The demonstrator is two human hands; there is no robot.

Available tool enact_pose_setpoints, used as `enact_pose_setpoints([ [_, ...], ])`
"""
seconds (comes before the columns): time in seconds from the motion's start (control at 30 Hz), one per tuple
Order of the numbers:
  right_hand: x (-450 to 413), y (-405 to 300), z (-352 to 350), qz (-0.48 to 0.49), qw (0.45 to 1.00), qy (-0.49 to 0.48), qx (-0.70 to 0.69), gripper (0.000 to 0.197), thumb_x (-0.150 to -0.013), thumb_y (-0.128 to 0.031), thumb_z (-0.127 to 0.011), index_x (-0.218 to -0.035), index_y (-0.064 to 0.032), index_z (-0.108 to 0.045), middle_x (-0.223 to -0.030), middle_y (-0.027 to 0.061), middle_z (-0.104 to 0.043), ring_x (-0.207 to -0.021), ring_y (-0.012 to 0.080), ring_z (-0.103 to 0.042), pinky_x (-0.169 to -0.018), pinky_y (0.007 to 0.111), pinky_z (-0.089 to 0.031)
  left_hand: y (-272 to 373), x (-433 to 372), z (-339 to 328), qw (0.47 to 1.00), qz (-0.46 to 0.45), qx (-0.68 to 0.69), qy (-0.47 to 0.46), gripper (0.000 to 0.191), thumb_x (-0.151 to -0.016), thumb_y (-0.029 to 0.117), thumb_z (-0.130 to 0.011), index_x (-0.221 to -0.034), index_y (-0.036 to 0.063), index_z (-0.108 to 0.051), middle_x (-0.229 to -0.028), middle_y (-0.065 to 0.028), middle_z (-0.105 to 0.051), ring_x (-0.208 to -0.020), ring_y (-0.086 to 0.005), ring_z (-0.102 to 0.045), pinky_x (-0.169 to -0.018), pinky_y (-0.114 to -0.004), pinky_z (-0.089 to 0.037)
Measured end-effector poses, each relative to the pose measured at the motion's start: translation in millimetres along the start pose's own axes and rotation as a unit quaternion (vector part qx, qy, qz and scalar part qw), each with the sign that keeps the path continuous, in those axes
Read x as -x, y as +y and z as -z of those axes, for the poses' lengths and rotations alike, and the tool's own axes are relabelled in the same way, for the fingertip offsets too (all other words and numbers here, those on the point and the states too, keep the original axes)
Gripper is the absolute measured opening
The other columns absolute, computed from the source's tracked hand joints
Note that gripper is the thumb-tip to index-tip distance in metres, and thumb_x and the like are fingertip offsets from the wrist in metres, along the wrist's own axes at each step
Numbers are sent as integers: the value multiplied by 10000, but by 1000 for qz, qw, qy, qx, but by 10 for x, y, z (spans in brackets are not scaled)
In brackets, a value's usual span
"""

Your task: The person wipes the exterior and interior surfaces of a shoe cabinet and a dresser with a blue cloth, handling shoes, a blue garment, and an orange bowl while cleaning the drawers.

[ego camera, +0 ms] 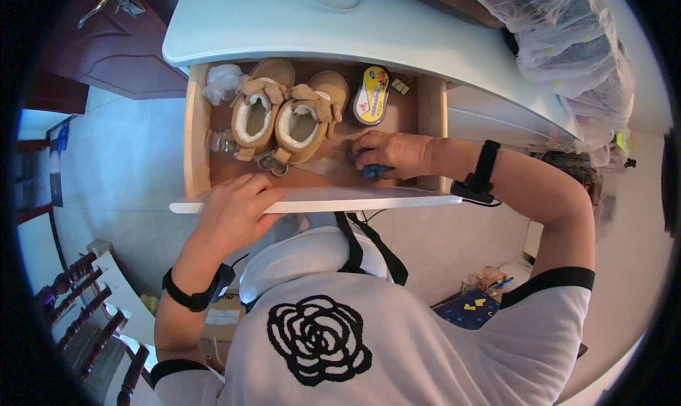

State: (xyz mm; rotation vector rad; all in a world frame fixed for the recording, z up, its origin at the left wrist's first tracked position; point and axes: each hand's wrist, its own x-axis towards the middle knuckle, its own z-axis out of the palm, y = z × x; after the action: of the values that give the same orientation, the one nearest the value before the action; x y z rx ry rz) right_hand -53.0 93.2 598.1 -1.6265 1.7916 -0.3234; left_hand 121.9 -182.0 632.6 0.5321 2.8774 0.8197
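In front of me a wooden drawer [196, 135] with a white front panel [319, 203] is pulled out. My left hand [239, 209] rests over the panel's top edge, its fingers hooked inside. Down in the drawer's right half, my right hand [391, 153] grips a crumpled blue cloth [374, 166] against the drawer bottom [324, 164]. Two tan slippers with fleece lining and bows, one [254, 116] beside the other [304, 124], stand in the left half. Behind my right hand lies a shoe-sole-shaped tin [371, 97] with a yellow printed lid. A binder clip [400, 86] sits right of it.
A crumpled clear plastic bag [223, 82] fills the drawer's back left corner. Metal rings [273, 165] lie before the slippers. The white cabinet top [255, 25] overhangs the drawer's back. Plastic-wrapped items [577, 49] stand at right. A dark wooden door [106, 49] is at left.
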Motion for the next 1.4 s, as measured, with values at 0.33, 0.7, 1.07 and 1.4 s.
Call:
enact_pose_setpoints([
  [0.33,94,150,171,-352,860,-82,362,247,-787,-82,-586,-996,41,-630,-1106,200,-553,-1023,291,-553,-799,319,-526,15,-70,-14,994,75,-73,-24,374,-713,227,-713,-1051,88,-632,-1040,-127,-625,-929,-310,-603,-763,-413,-493],
  [0.7,155,-63,9,-200,951,-178,153,210,-780,-84,-587,-976,-23,-633,-1116,207,-554,-1015,302,-573,-823,350,-514,-115,-330,177,935,140,72,-317,487,-740,109,-608,-1217,70,-519,-958,-229,-635,-903,-398,-604,-803,-463,-486],
  [1.07,-2,-139,-30,-216,961,-153,84,347,-742,-83,-607,-1083,-36,-565,-1054,182,-566,-957,360,-600,-806,430,-521,17,-307,227,931,184,28,-315,510,-683,10,-550,-1188,74,-534,-948,-223,-636,-894,-403,-602,-791,-494,-478],
  [1.4,187,-199,-87,-226,966,7,130,556,-681,-118,-693,-1203,-51,-513,-1049,183,-566,-1029,343,-534,-914,380,-455,-148,111,16,995,20,-92,-32,362,-639,118,-705,-980,60,-600,-886,-99,-624,-837,-285,-599,-733,-384,-482],
])
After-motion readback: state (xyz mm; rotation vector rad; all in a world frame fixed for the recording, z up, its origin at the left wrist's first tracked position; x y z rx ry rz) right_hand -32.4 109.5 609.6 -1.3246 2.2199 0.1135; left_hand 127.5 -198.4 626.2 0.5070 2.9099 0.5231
